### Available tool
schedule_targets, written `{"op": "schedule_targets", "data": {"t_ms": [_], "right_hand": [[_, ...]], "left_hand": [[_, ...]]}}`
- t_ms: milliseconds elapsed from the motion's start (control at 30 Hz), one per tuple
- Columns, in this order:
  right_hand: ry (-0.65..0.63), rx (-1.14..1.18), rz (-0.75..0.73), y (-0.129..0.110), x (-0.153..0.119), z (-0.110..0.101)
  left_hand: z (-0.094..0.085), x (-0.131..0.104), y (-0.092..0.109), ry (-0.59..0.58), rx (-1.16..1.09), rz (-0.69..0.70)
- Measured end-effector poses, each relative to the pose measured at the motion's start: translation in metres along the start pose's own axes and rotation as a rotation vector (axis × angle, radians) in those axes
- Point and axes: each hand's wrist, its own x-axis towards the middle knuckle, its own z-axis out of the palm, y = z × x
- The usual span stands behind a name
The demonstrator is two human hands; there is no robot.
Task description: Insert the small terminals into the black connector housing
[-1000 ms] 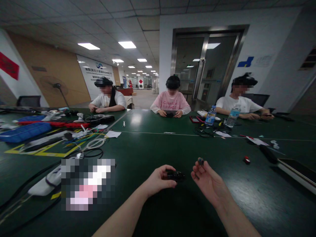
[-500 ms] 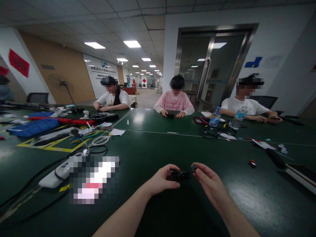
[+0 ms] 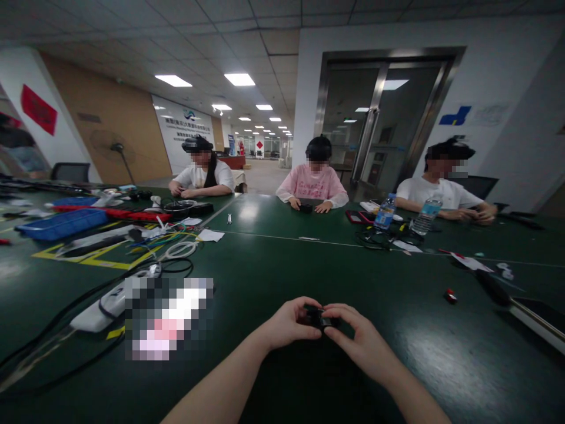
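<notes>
Two hands share one black part: the left hand's fingers curl half-open round its left end; the right hand's pinch its right end. Crowded fingertips could block sight and let it slip onto the dark bench. The power strip and red piece sit well apart; the near edge is indistinct.

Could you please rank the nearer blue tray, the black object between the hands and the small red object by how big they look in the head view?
1. Nearer blue tray, largest
2. Black object, partly hidden
3. Small red object, smallest
</notes>
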Motion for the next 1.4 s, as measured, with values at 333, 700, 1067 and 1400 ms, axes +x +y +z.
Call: {"op": "schedule_targets", "data": {"t_ms": [333, 700, 1067, 1400], "right_hand": [[0.006, 0.158, 0.023, 0.0034, 0.0029, 0.0053], [0.024, 0.216, -0.003, 0.0042, 0.0008, 0.0044], [0.022, 0.181, -0.045, 0.0022, 0.0007, 0.0049], [0.045, 0.176, -0.048, 0.0029, -0.0003, 0.008]], "left_hand": [[-0.0016, -0.0022, 0.0015, 0.028, -0.011, 0.007], [-0.0029, -0.0026, 0.0014, 0.037, -0.027, -0.001], [-0.0003, -0.0036, 0.0027, 0.068, 0.042, -0.005], [0.0011, -0.0039, 0.0052, 0.067, 0.074, 0.026]]}}
